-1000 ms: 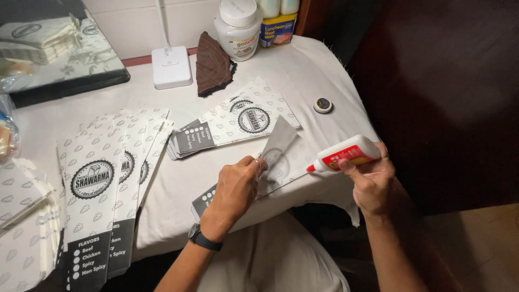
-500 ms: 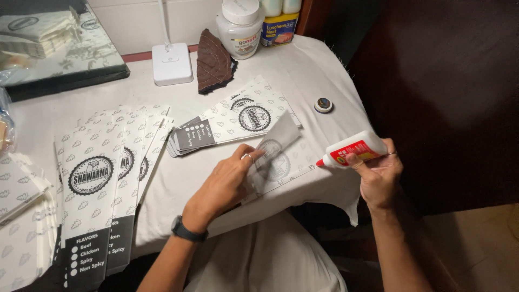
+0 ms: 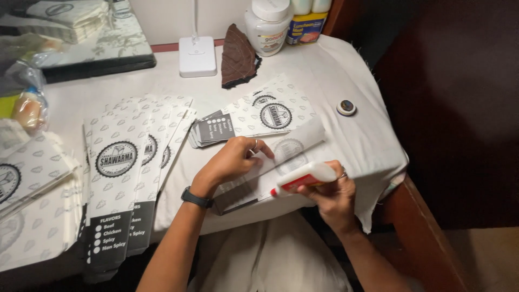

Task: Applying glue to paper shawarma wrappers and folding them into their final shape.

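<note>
Left hand (image 3: 230, 162) flat on folded white printed paper sleeve (image 3: 281, 162), frame centre | right hand (image 3: 330, 194) clamped round white red-tipped glue bottle (image 3: 303, 177) | bottle's long axis near-horizontal, tip pointing left over sleeve's lower edge.

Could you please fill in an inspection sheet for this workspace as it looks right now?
Surface: table under a white cloth.
Job's things: folded paper sleeve pressed flat under the left hand; white glue bottle, red tip pointing left at the sleeve.
Clutter: fanned stack of printed sleeves at left, smaller stack behind, brown cloth, small round cap, white jar, white lamp base.
Grippers: right hand grips the glue bottle; left hand flat, wristwatch on.
Cables: nothing seen.
Surroundings: dark wooden panel at right.
</note>
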